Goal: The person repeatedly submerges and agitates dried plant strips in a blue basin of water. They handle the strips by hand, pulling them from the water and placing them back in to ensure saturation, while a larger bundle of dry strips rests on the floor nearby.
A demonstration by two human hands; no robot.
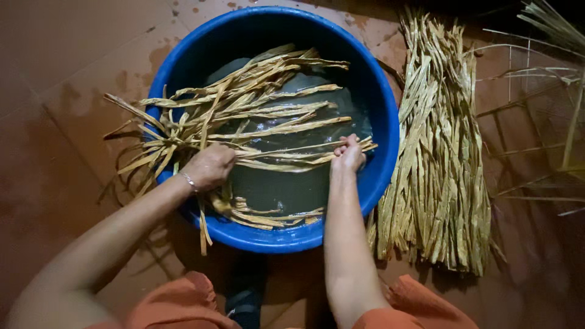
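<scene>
A bundle of dried straw-coloured leaf strips (244,119) lies across the blue basin (381,131) of murky water (286,189), its long axis running from side to side between my fingers. My left hand (209,166) is closed around the strips near the basin's left rim. My right hand (348,153) pinches their other end; a dry heap of strips (439,152) lies beyond it on the floor (55,91).

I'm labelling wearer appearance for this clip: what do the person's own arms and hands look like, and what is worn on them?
Both forearms are bare, with no sleeves or gloves in view. The left hand has a thin silver-coloured bangle at the wrist. The right hand shows no jewellery. Orange cloth lies at the bottom edge.
</scene>
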